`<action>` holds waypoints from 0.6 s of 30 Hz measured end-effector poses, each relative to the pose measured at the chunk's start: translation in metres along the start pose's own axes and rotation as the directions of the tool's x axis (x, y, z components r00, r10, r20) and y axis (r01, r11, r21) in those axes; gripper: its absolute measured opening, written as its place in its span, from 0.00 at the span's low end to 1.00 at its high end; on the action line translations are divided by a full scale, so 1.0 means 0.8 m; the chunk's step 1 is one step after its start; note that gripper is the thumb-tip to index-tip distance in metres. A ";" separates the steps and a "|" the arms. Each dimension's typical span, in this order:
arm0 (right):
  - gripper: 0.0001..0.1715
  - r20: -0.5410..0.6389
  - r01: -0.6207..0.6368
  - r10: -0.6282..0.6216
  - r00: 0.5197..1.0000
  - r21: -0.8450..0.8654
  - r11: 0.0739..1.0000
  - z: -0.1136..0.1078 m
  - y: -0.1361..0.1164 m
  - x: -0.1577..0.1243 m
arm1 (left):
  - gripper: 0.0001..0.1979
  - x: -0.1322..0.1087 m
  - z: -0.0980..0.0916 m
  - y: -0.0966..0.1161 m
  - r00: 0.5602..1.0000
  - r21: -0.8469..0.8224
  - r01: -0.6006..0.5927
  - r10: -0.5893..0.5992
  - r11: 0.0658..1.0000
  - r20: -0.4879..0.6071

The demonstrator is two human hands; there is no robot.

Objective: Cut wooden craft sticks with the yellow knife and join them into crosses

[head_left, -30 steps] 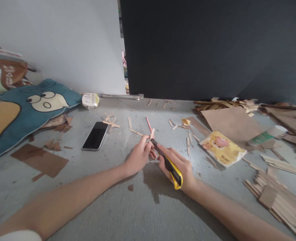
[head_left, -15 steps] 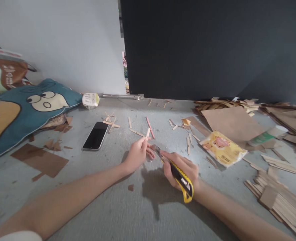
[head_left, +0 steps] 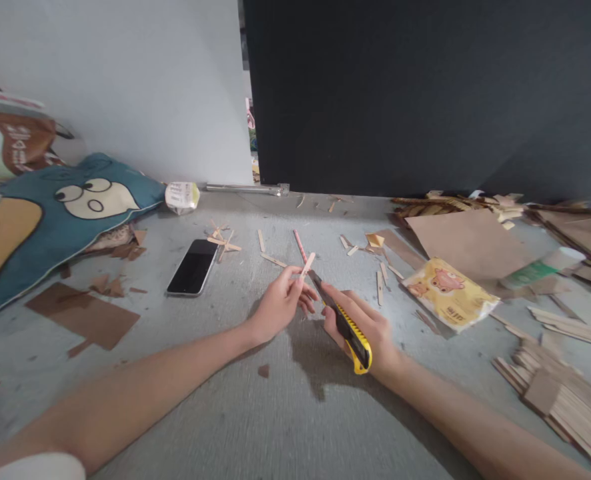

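Note:
My left hand pinches a small wooden craft stick, holding it tilted just above the grey floor. My right hand is wrapped round a yellow and black utility knife. The knife's front end points up and left and meets the stick close to my left fingertips. Loose wooden sticks and a pink stick lie on the floor just beyond my hands.
A black phone lies left of my hands. A blue cartoon cushion sits far left with brown cardboard scraps. A yellow packet, brown cardboard sheet and stacked wooden sticks lie to the right. A black panel stands behind.
My right hand drew the knife back toward me half a second ago, then brought it forward to the stick again. My left hand keeps its hold on the stick.

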State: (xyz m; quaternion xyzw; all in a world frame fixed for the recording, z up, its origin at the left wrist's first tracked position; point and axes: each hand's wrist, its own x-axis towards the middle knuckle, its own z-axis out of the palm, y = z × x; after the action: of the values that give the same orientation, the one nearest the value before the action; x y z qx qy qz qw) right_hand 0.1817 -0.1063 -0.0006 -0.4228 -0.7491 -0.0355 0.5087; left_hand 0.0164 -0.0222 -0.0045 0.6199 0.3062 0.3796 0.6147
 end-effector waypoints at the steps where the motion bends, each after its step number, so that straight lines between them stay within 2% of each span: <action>1: 0.30 0.002 0.001 -0.001 1.000 0.001 1.000 0.000 0.000 0.000 | 0.25 0.000 0.000 0.000 1.000 0.005 -0.001 0.001 1.000 0.000; 8: 0.31 0.005 -0.019 0.019 1.000 0.023 1.000 0.000 -0.001 0.001 | 0.25 -0.001 0.001 0.000 1.000 0.013 -0.007 0.007 1.000 0.003; 13: 0.27 -0.028 -0.055 0.055 0.998 0.003 0.998 -0.002 0.000 0.001 | 0.20 0.000 -0.002 0.001 0.999 0.011 -0.019 0.019 1.000 -0.044; 18: 0.22 -0.041 -0.108 0.107 0.993 -0.026 0.994 -0.005 0.001 -0.001 | 0.16 -0.001 -0.002 0.004 0.994 0.020 0.071 -0.069 0.997 -0.084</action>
State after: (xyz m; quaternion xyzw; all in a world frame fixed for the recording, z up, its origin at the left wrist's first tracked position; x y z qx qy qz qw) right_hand 0.1852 -0.1077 0.0004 -0.4689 -0.7144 -0.0267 0.5187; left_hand 0.0143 -0.0217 -0.0018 0.5994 0.3574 0.3799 0.6072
